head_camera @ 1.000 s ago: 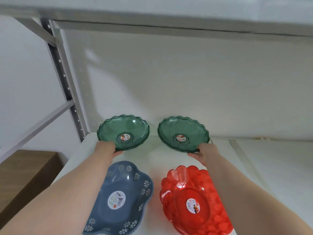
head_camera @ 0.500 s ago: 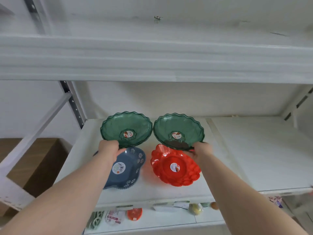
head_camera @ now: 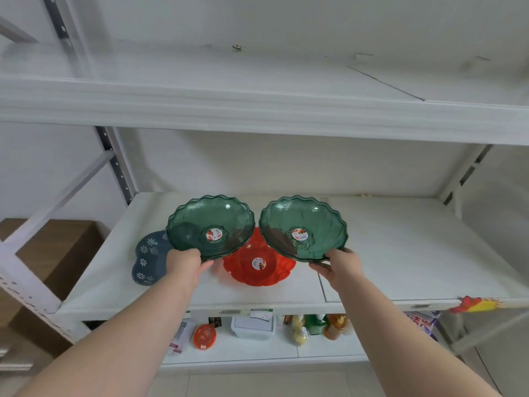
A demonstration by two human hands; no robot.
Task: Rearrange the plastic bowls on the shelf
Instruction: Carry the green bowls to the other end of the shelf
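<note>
Two green see-through bowls with wavy rims are held above the middle shelf (head_camera: 400, 247), tilted toward me. My left hand (head_camera: 184, 262) grips the near rim of the left green bowl (head_camera: 210, 226); it looks like two bowls nested. My right hand (head_camera: 339, 266) pinches the near rim of the right green bowl (head_camera: 303, 227). Under them, on the shelf board, lie a red bowl (head_camera: 257, 266) and a blue flowered bowl (head_camera: 150, 257), both partly hidden by the green ones.
An upper shelf (head_camera: 257, 110) runs across just above the bowls. The lower shelf holds a red lid (head_camera: 204, 336), a white box (head_camera: 253, 326) and small bottles (head_camera: 315, 328). A brown cardboard box (head_camera: 57, 253) stands left of the rack's metal posts (head_camera: 114, 164).
Both green bowls have come up off the back of the shelf and toward me in my hands. The view has pulled back, showing the upper and lower shelves.
</note>
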